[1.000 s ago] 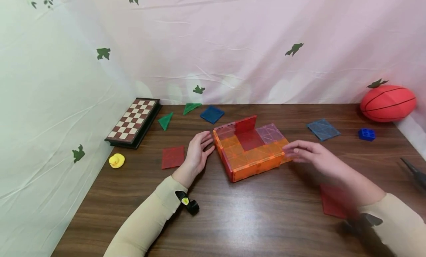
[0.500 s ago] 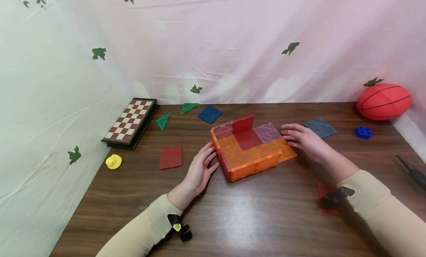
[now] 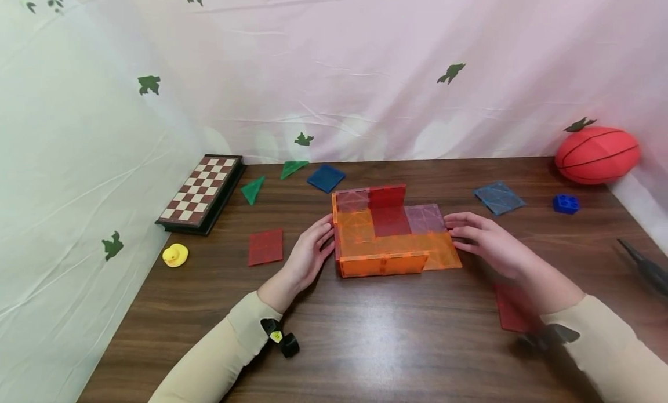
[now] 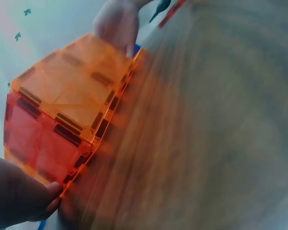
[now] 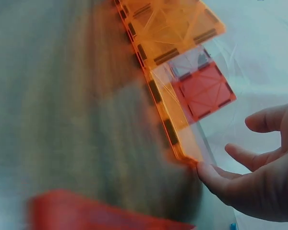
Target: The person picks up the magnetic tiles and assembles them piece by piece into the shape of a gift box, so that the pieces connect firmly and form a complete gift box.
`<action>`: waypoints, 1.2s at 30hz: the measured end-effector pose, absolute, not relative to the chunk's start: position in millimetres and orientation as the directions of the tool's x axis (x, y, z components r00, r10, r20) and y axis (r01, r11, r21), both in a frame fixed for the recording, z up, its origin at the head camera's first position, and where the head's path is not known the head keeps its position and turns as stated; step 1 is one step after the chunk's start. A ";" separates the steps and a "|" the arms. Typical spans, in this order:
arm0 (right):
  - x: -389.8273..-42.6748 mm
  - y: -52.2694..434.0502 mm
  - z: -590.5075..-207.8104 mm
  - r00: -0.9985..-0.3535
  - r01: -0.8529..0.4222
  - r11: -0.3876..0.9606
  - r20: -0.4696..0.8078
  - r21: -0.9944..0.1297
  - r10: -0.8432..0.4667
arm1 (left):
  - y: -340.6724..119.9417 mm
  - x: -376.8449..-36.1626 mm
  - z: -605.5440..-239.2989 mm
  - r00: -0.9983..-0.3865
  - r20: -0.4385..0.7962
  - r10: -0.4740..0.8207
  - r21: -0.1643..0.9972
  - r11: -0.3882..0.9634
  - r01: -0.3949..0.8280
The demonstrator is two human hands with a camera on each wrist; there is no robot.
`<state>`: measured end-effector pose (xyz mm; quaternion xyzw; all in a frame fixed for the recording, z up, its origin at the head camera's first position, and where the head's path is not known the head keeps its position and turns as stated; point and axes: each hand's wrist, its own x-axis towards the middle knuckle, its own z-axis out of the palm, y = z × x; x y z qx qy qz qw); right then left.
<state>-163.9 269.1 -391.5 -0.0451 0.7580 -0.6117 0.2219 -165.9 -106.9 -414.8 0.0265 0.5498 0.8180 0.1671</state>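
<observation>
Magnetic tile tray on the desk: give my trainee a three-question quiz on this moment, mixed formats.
1. True or false: both hands touch the tile structure.
2. Which loose piece lies nearest the left hand? A) red square tile B) blue brick C) basketball
3. Fill in: the yellow duck sits in front of the ____.

Key: 1 true, the right hand touches the opposite side. 2 A. 3 chessboard.

Head view high over the table (image 3: 365,345); both wrist views close, sharing the tile structure (image 3: 388,235).
</observation>
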 end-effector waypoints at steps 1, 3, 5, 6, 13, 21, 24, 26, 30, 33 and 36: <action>-160.3 270.0 -391.8 -0.898 0.207 0.233 -0.279 -0.950 -0.340 | -107.9 -168.1 -415.0 -0.941 -0.134 0.311 0.914 -0.328 -0.239; -154.2 271.6 -393.0 -0.905 0.206 0.210 -0.267 -0.956 -0.330 | -109.3 -171.5 -414.9 -0.939 -0.128 0.321 0.922 -0.311 -0.232; -150.6 272.6 -394.3 -0.919 0.193 0.207 -0.250 -0.959 -0.304 | -109.8 -173.5 -414.3 -0.936 -0.126 0.330 0.927 -0.295 -0.229; -149.5 272.9 -394.8 -0.926 0.182 0.220 -0.242 -0.958 -0.290 | -109.9 -174.3 -414.3 -0.934 -0.128 0.334 0.929 -0.289 -0.231; -151.7 267.0 -395.2 -0.938 0.161 0.308 -0.243 -0.938 -0.249 | -111.2 -177.5 -414.8 -0.925 -0.139 0.353 0.933 -0.267 -0.242; -149.2 261.0 -396.6 -0.952 0.198 0.172 -0.231 -0.965 -0.199 | -111.5 -178.5 -416.8 -0.926 -0.132 0.353 0.935 -0.267 -0.234; -149.1 261.2 -395.4 -0.956 0.201 0.106 -0.219 -0.974 -0.194 | -112.0 -178.6 -417.3 -0.927 -0.129 0.351 0.934 -0.271 -0.233; -149.9 260.6 -394.0 -0.959 0.198 0.062 -0.206 -0.978 -0.193 | -112.4 -178.5 -417.3 -0.929 -0.136 0.345 0.934 -0.269 -0.237; -154.0 256.3 -390.1 -0.966 0.158 0.031 -0.161 -0.987 -0.202 | -113.1 -178.2 -416.8 -0.929 -0.140 0.343 0.936 -0.260 -0.237; -157.8 250.9 -388.0 -0.966 0.138 0.029 -0.141 -0.990 -0.217 | -113.2 -178.3 -417.1 -0.927 -0.137 0.350 0.941 -0.246 -0.232; -161.2 245.1 -387.1 -0.964 0.145 0.002 -0.141 -0.989 -0.227 | -113.5 -178.7 -418.0 -0.924 -0.140 0.355 0.945 -0.231 -0.232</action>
